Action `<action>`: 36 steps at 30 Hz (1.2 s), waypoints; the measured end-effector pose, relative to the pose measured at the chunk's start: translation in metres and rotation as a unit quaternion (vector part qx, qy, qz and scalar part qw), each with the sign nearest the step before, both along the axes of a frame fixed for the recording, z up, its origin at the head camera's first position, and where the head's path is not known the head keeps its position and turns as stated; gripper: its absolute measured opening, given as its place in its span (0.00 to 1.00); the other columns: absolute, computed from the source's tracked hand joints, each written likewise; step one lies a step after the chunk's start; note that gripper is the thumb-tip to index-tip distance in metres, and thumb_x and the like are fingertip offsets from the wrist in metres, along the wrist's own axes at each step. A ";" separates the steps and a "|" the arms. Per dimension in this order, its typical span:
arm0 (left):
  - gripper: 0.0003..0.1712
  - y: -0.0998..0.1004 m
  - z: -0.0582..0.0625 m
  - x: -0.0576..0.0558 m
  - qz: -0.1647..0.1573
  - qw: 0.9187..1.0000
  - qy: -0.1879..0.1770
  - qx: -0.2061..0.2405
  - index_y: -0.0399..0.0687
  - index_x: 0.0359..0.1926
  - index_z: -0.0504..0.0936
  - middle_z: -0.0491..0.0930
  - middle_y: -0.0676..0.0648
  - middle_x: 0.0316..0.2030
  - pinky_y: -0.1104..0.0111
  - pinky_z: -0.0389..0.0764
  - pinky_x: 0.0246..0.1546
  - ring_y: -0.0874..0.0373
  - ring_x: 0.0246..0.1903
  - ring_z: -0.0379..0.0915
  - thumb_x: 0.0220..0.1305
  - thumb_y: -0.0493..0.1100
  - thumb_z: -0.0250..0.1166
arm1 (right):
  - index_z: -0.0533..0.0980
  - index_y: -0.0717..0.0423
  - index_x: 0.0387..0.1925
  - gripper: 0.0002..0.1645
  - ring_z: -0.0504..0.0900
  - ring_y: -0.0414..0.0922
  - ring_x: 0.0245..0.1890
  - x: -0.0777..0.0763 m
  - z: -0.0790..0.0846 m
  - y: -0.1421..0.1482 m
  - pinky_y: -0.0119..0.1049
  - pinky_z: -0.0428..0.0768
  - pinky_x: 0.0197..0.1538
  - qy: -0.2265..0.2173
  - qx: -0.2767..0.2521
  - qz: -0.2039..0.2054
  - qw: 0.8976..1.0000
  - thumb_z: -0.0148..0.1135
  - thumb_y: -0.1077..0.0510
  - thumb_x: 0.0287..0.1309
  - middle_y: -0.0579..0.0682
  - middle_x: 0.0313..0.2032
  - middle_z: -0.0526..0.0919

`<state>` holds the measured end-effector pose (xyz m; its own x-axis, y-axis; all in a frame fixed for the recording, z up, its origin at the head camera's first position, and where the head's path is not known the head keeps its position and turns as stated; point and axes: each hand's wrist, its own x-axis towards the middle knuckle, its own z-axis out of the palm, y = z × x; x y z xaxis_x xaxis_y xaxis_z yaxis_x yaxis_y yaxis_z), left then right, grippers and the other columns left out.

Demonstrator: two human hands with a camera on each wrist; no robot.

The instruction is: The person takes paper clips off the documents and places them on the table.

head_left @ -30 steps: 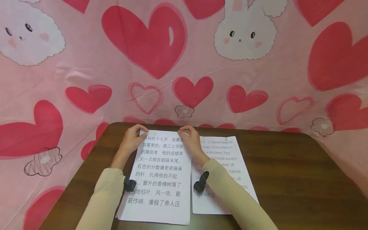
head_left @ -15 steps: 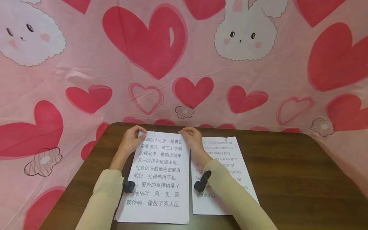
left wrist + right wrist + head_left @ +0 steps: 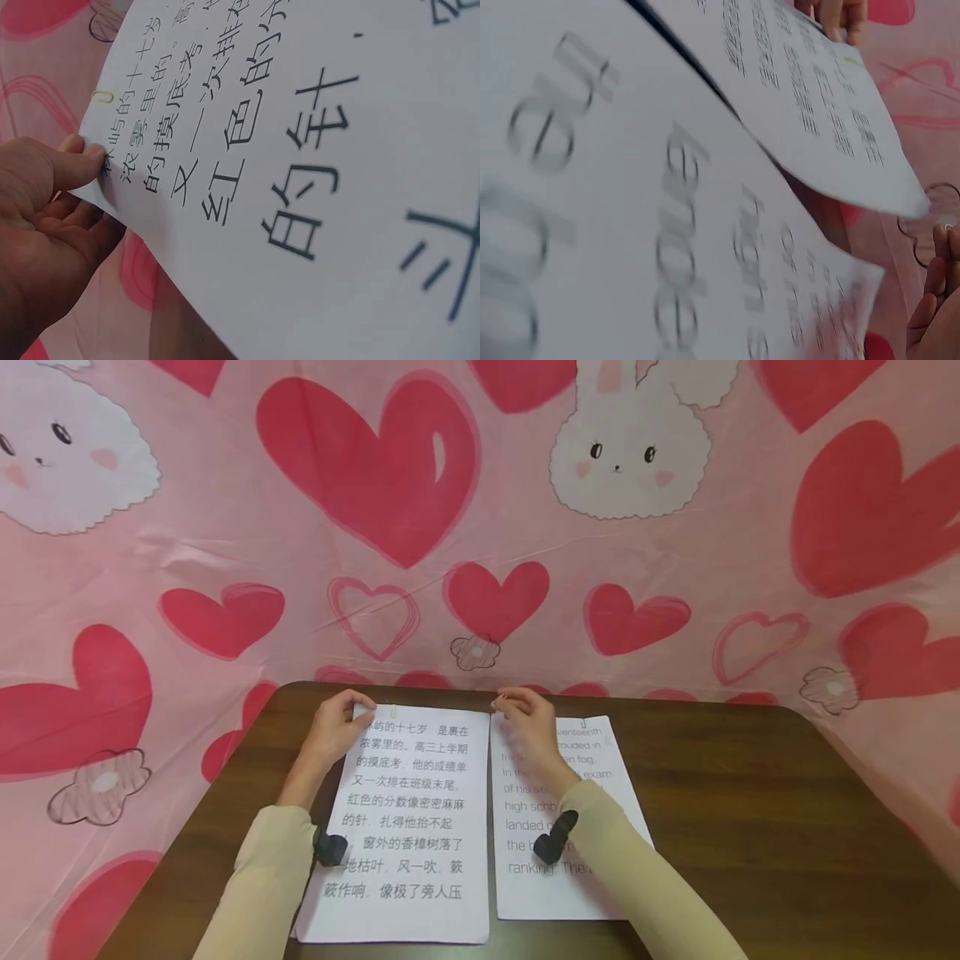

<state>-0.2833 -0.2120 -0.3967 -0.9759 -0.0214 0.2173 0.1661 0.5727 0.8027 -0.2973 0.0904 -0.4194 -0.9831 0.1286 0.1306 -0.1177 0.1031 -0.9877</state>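
Two printed lots noted side by side on the brown tabletop (image 3: pixel 735 810), a narrow gap between them: the Chinese-text stack (image 3: pixel 401 910) to the left, the English-text page (image 3: pixel 551 893) to the right. A yellow clip (image 3: pixel 393 712) is seated on the stack's top edge, near the left corner; a green clip (image 3: pixel 583 722) is fixed on the page's top edge, toward the right.

Left hand (image 3: pixel 333 727): clamped on the upper left corner of the Chinese-text stack, paper pinched. Right hand (image 3: pixel 536 727): held over the upper left corner of the English-text page, fingers bent, tips close together. Whether anything small is pinched there cannot be told; the right wrist view is blurred, though the page corner appears clear of the fingers.

Risks, as judged. The stack's right side is not gripped, and no clip is seen there; if the left corner were pulled alone, the sheets could be fanned or skewed. With a hard pinch, the corner could be creased. The English-text page is crossed by the right sleeve (image 3: pixel 637 868) and wrist camera (image 3: pixel 555 837); by a low sweep of that arm it could be dragged out of line. If the tabletop is slick, either lot could be shifted by a light brush.
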 end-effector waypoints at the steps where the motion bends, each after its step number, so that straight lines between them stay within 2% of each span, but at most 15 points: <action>1: 0.07 0.000 0.000 0.000 0.000 1.000 0.001 0.002 0.32 0.45 0.79 0.81 0.31 0.46 0.75 0.73 0.31 0.48 0.34 0.77 0.66 0.29 0.61 | 0.81 0.59 0.52 0.16 0.88 0.45 0.46 0.001 0.001 0.006 0.27 0.80 0.49 0.006 0.007 0.002 1.000 0.65 0.59 0.64 0.57 0.45 0.89; 4: 0.07 0.000 -0.002 0.000 -0.003 1.000 0.003 0.005 0.31 0.45 0.79 0.80 0.29 0.47 0.75 0.73 0.31 0.47 0.35 0.78 0.66 0.28 0.61 | 0.81 0.59 0.52 0.16 0.87 0.45 0.45 0.004 0.001 0.023 0.26 0.78 0.49 0.017 0.049 0.005 0.999 0.65 0.59 0.65 0.60 0.45 0.89; 7: 0.07 0.000 -0.004 -0.001 -0.005 1.000 -0.001 0.006 0.31 0.45 0.78 0.80 0.29 0.48 0.76 0.74 0.31 0.46 0.36 0.79 0.67 0.28 0.61 | 0.81 0.58 0.52 0.15 0.86 0.44 0.45 0.008 0.001 0.040 0.26 0.76 0.50 0.019 0.103 0.007 0.995 0.65 0.59 0.65 0.58 0.43 0.89; 12: 0.08 0.001 -0.007 -0.003 -0.003 1.000 -0.008 0.006 0.31 0.46 0.78 0.79 0.29 0.50 0.76 0.74 0.31 0.45 0.38 0.79 0.67 0.29 0.61 | 0.79 0.56 0.52 0.16 0.83 0.41 0.44 0.014 0.002 0.069 0.28 0.74 0.50 0.014 0.183 -0.013 0.983 0.66 0.57 0.63 0.54 0.40 0.91; 17: 0.08 0.001 -0.007 -0.004 -0.001 1.000 -0.008 0.010 0.31 0.46 0.78 0.79 0.29 0.51 0.78 0.74 0.32 0.43 0.40 0.79 0.67 0.29 0.61 | 0.80 0.57 0.47 0.13 0.84 0.36 0.39 0.017 0.006 0.106 0.24 0.74 0.48 0.011 0.214 -0.011 0.977 0.68 0.57 0.62 0.56 0.39 0.90; 19: 0.08 0.001 -0.007 -0.003 0.000 1.000 -0.010 0.014 0.31 0.46 0.78 0.79 0.29 0.52 0.79 0.74 0.32 0.42 0.41 0.79 0.67 0.29 0.61 | 0.80 0.60 0.46 0.13 0.84 0.34 0.36 0.018 0.007 0.125 0.23 0.74 0.46 0.012 0.214 -0.004 0.977 0.68 0.58 0.62 0.58 0.39 0.90; 23: 0.09 0.001 -0.007 -0.003 -0.005 1.000 -0.013 0.020 0.31 0.47 0.78 0.79 0.28 0.51 0.78 0.74 0.32 0.44 0.40 0.79 0.68 0.30 0.61 | 0.81 0.61 0.46 0.15 0.81 0.34 0.34 0.024 0.005 0.169 0.27 0.76 0.41 -0.007 0.245 -0.008 0.969 0.69 0.56 0.62 0.58 0.39 0.88; 27: 0.09 0.000 -0.007 -0.003 -0.001 1.000 -0.011 0.016 0.32 0.48 0.78 0.79 0.30 0.50 0.77 0.74 0.32 0.44 0.39 0.79 0.68 0.30 0.60 | 0.81 0.64 0.47 0.16 0.83 0.41 0.34 0.030 0.003 0.203 0.31 0.80 0.40 -0.034 0.279 0.002 0.960 0.67 0.57 0.63 0.61 0.40 0.88; 31: 0.09 -0.001 -0.007 -0.002 0.004 1.000 -0.012 0.010 0.32 0.48 0.78 0.79 0.30 0.52 0.79 0.73 0.33 0.44 0.41 0.78 0.68 0.30 0.60 | 0.80 0.67 0.46 0.16 0.84 0.43 0.32 0.034 0.002 0.219 0.33 0.81 0.37 -0.053 0.304 0.016 0.951 0.67 0.58 0.63 0.65 0.39 0.88; 36: 0.09 0.001 -0.008 -0.002 0.002 1.000 -0.010 0.006 0.31 0.48 0.77 0.79 0.29 0.52 0.81 0.73 0.33 0.43 0.41 0.78 0.68 0.30 0.59 | 0.83 0.64 0.43 0.14 0.84 0.46 0.33 0.035 0.001 0.228 0.34 0.78 0.38 -0.055 0.365 0.012 0.929 0.68 0.57 0.62 0.62 0.37 0.89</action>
<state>-0.2850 -0.2115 -0.4051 -0.9798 -0.0274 0.1979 0.1483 0.5640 0.8124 -0.2623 0.3186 -0.4189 -0.9971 0.0229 0.0721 -0.0307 0.7490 -0.6619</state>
